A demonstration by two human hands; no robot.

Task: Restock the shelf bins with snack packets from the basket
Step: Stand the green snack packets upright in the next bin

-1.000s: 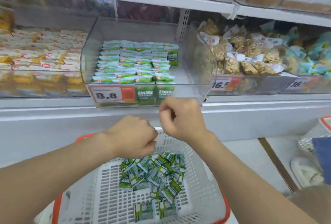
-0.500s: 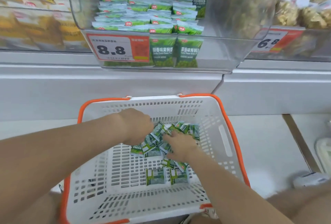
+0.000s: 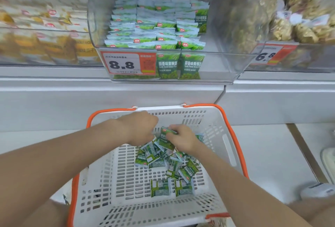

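Reaches down into the white basket (image 3: 213,118) with both hands. Pinches one green packet (image 3: 167,131) between thumb and fingers of the right hand (image 3: 183,138), raised just above the loose heap of snack packets (image 3: 159,158) in the far middle of the basket floor. Covers the left edge of that heap with the left hand (image 3: 139,127), knuckles up and fingers turned down out of sight; cannot tell whether holding anything. Both hands close together, nearly touching. Nearer the camera, apart from the heap, two more packets (image 3: 160,187) flat side by side. Orange handles (image 3: 233,132) around the basket rim.

Above, a clear shelf bin (image 3: 226,60) jutting out over the white shelf ledge (image 3: 108,96). Inside, rows of stocked green packets (image 3: 154,27) of the same kind as those in the basket, filling its left and middle part. On the front left of the bin, an orange and white price tag (image 3: 126,64) reading 8.8, with two packets standing upright just beside it behind the clear front. To the left, a neighbouring bin (image 3: 45,27) of yellow and white packets, blurred. To the right, another bin (image 3: 299,18) of brownish snacks in clear wrappers, with a second tag (image 3: 268,55) partly readable as 6.8.
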